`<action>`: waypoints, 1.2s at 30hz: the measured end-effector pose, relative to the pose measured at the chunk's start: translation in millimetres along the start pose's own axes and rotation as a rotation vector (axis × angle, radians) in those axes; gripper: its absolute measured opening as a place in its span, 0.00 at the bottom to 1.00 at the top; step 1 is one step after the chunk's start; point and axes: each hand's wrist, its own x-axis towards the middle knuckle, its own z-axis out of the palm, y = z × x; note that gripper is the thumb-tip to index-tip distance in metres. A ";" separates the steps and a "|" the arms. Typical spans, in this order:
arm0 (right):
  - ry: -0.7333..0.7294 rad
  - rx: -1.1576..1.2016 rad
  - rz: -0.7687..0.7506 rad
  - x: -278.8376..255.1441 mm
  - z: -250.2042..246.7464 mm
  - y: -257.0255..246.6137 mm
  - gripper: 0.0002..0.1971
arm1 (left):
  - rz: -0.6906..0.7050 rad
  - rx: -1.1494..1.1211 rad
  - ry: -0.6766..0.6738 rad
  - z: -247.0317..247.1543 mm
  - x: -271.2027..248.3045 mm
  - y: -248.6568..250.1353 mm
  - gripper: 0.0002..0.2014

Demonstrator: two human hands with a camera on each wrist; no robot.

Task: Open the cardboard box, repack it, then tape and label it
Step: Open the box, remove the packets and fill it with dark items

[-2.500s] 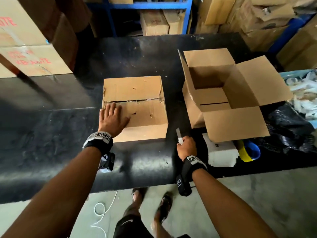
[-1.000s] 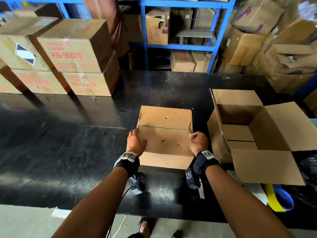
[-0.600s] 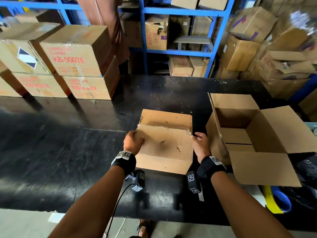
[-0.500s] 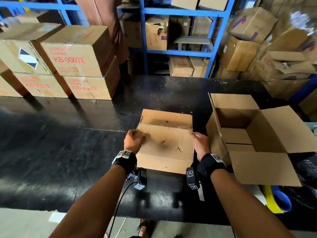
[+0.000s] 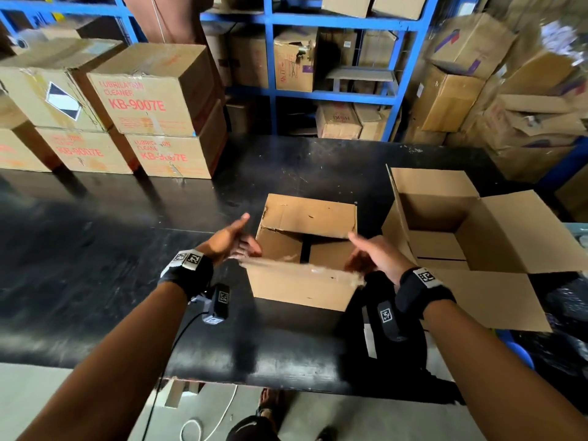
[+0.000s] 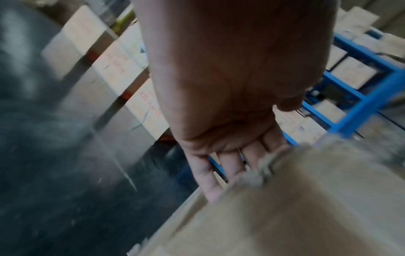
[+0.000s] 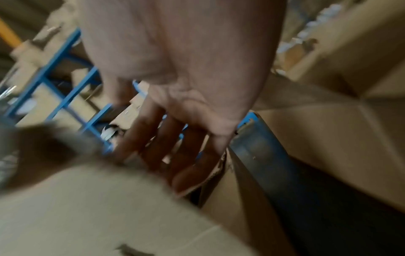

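A small cardboard box (image 5: 299, 291) stands mid-table. Its near flap (image 5: 302, 270) is raised and blurred, and the far flap (image 5: 310, 216) lies nearly flat. Two inner flaps (image 5: 280, 246) show through the gap, with a dark slit between them. My left hand (image 5: 237, 241) is at the near flap's left end, its fingers (image 6: 230, 164) straight and passing behind the flap's edge. At the flap's right end my right hand (image 5: 370, 256) keeps its fingers (image 7: 175, 147) extended against the cardboard. Neither hand curls round anything. A pale box cutter (image 5: 369, 342) lies on the table below my right wrist.
A larger empty box (image 5: 445, 233) with its flaps spread stands just right of the small one. Stacked cartons printed KB-9007E (image 5: 143, 100) fill the table's back left. Blue shelving (image 5: 334, 97) with more cartons stands behind. A blue round object (image 5: 521, 354) peeks out at the table's right edge.
The near flap has swung up toward me and the inner flaps now show. Both hands went from gripping the flap's ends to straight fingers. The cutter left my right hand earlier.
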 end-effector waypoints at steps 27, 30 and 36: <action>0.062 -1.503 -0.244 155.4 26.3 -25.0 0.28 | 0.417 1.450 -0.282 29.8 91.2 -4.8 0.20; 0.071 -1.439 -0.322 162.6 0.4 -44.2 0.16 | 0.476 1.457 -0.282 23.6 103.3 -4.5 0.21; 0.105 -1.347 -0.352 176.8 -17.4 -57.5 0.11 | 0.444 1.550 -0.351 38.3 120.0 2.3 0.30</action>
